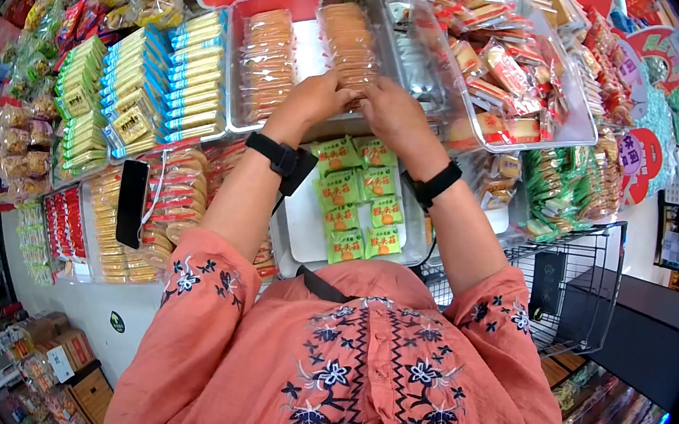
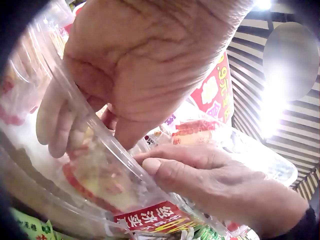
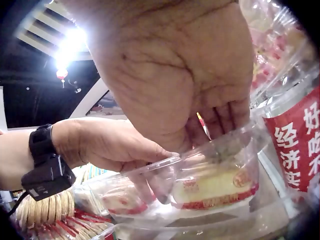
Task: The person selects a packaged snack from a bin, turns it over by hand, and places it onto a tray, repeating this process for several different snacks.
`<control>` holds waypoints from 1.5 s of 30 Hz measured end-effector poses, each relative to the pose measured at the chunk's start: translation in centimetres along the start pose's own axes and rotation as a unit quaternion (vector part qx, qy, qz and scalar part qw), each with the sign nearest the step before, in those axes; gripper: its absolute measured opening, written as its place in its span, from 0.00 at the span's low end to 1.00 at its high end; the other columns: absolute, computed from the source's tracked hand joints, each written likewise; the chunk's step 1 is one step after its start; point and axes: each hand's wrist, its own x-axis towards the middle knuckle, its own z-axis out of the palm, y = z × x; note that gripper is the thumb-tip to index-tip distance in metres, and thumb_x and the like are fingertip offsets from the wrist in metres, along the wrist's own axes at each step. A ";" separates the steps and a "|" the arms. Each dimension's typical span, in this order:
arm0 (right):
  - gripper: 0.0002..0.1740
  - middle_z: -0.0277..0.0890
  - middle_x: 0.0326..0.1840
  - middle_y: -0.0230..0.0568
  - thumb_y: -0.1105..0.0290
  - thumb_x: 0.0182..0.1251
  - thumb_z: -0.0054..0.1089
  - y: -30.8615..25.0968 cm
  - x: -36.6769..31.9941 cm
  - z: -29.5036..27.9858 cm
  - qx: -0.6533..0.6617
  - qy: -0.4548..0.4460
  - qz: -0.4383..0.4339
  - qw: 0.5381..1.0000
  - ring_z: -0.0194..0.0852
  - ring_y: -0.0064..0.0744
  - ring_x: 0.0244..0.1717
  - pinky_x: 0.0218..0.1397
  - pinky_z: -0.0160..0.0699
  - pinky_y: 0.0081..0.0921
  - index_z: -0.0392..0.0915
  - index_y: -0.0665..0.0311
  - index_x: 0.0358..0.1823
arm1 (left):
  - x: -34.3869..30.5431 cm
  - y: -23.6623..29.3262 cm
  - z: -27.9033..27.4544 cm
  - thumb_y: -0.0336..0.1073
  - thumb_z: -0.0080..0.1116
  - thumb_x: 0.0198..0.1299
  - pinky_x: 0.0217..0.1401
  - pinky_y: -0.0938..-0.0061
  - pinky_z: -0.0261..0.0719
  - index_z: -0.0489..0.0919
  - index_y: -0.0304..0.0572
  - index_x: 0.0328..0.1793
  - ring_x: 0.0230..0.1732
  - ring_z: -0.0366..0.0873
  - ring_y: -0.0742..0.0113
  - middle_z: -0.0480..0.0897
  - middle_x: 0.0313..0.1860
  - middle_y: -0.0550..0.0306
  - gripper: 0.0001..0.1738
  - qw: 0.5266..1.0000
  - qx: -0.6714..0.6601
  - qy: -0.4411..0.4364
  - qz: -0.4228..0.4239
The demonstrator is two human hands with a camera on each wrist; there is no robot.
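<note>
Both hands reach over the front wall of a clear plastic bin (image 1: 236,117). My left hand (image 1: 320,102) rests at the near end of the right-hand row of brown wrapped biscuits (image 1: 349,37). In the left wrist view its fingers (image 2: 52,130) hang down inside the wall, beside a clear packet with red print (image 2: 102,180). My right hand (image 1: 398,125) meets the same row from the other side. Seen from the right wrist, its fingers extend down behind the rim, close over a biscuit packet (image 3: 215,190). A second row of biscuits (image 1: 267,61) lies to the left.
Blue-and-white wafer packets (image 1: 195,73) stand left of the bin, and a tub of red-wrapped snacks (image 1: 504,71) stands right. Green packets (image 1: 358,197) lie in a tray below my wrists. A phone (image 1: 132,204) hangs at the left, and a shopping cart (image 1: 574,286) stands at the right.
</note>
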 end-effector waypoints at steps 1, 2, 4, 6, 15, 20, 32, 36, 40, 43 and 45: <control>0.10 0.78 0.44 0.52 0.69 0.66 0.59 -0.1 -0.1 -0.2 0.003 0.004 -0.002 1.000 0.79 0.56 0.48 0.54 0.79 0.47 0.79 0.68 0.42 | -0.2 0.3 -0.4 0.51 0.57 0.70 0.53 0.57 0.79 0.80 0.32 0.54 0.47 0.85 0.44 0.86 0.42 0.35 0.25 0.999 -0.035 -0.020 -0.013; 0.10 0.77 0.44 0.52 0.69 0.66 0.59 -0.2 -0.2 -0.2 0.007 0.007 -0.005 1.000 0.78 0.56 0.48 0.54 0.79 0.47 0.79 0.68 0.43 | 0.0 -0.1 -0.1 0.51 0.57 0.70 0.53 0.57 0.79 0.80 0.30 0.53 0.47 0.86 0.44 0.86 0.42 0.34 0.25 0.999 -0.034 -0.002 -0.011; 0.10 0.77 0.44 0.52 0.69 0.66 0.59 -0.2 -0.3 -0.1 0.010 0.021 -0.010 1.000 0.78 0.56 0.48 0.54 0.78 0.47 0.79 0.66 0.44 | 1.0 -1.5 0.9 0.50 0.56 0.71 0.54 0.57 0.79 0.80 0.27 0.52 0.47 0.86 0.43 0.86 0.41 0.32 0.26 0.999 -0.030 0.035 -0.009; 0.10 0.77 0.44 0.51 0.69 0.66 0.59 -0.2 -0.4 0.2 0.017 0.031 -0.014 0.999 0.78 0.56 0.48 0.54 0.78 0.48 0.79 0.65 0.45 | 1.6 -2.4 1.4 0.48 0.56 0.70 0.49 0.60 0.81 0.79 0.24 0.51 0.44 0.87 0.47 0.86 0.39 0.34 0.26 0.998 -0.027 0.055 -0.008; 0.13 0.75 0.44 0.53 0.73 0.66 0.57 0.3 -0.2 0.6 0.028 0.031 -0.017 0.999 0.76 0.59 0.48 0.52 0.77 0.48 0.79 0.64 0.51 | 3.0 -4.0 0.9 0.39 0.59 0.65 0.31 0.67 0.86 0.79 0.29 0.48 0.32 0.86 0.65 0.86 0.35 0.50 0.16 0.975 -0.191 -0.029 -0.107; 0.13 0.75 0.42 0.53 0.74 0.66 0.56 0.4 0.1 0.4 0.031 0.016 -0.012 0.999 0.76 0.59 0.47 0.51 0.77 0.47 0.80 0.64 0.50 | 3.8 -4.9 1.6 0.38 0.60 0.62 0.35 0.66 0.85 0.80 0.28 0.47 0.33 0.86 0.61 0.86 0.35 0.47 0.16 0.972 -0.206 0.021 -0.108; 0.13 0.76 0.44 0.53 0.75 0.64 0.54 -0.2 -0.1 0.3 0.037 0.044 -0.014 0.998 0.76 0.60 0.47 0.52 0.77 0.48 0.79 0.65 0.49 | 0.6 0.5 -1.8 0.33 0.65 0.57 0.50 0.49 0.80 0.74 0.34 0.52 0.49 0.81 0.34 0.81 0.46 0.33 0.19 0.980 0.120 0.121 0.104; 0.11 0.77 0.43 0.51 0.73 0.62 0.56 -0.2 0.1 0.4 0.015 0.035 -0.007 0.999 0.77 0.55 0.48 0.55 0.77 0.48 0.80 0.64 0.46 | 0.8 0.9 -2.1 0.32 0.67 0.55 0.48 0.50 0.81 0.75 0.42 0.53 0.50 0.81 0.38 0.79 0.49 0.39 0.20 0.958 0.185 0.105 0.191; 0.12 0.77 0.42 0.51 0.72 0.62 0.56 0.0 0.1 0.6 0.014 0.039 -0.011 0.999 0.77 0.55 0.48 0.55 0.77 0.48 0.80 0.63 0.46 | 2.0 0.2 -1.6 0.35 0.70 0.56 0.51 0.52 0.79 0.74 0.44 0.57 0.53 0.80 0.40 0.77 0.49 0.42 0.24 0.939 0.230 0.095 0.239; 0.12 0.77 0.42 0.51 0.72 0.62 0.56 0.2 0.1 0.6 0.017 0.043 -0.021 0.999 0.77 0.55 0.47 0.55 0.77 0.48 0.80 0.64 0.46 | 2.5 0.3 -1.4 0.37 0.69 0.56 0.50 0.52 0.80 0.75 0.43 0.55 0.53 0.80 0.41 0.78 0.49 0.42 0.22 0.940 0.241 0.089 0.224; 0.12 0.77 0.42 0.51 0.72 0.62 0.56 0.4 0.2 0.7 0.018 0.044 -0.025 0.999 0.77 0.55 0.47 0.54 0.77 0.48 0.80 0.64 0.46 | 2.7 0.3 -1.5 0.37 0.70 0.55 0.48 0.53 0.82 0.76 0.43 0.53 0.49 0.81 0.41 0.79 0.47 0.43 0.21 0.933 0.252 0.099 0.237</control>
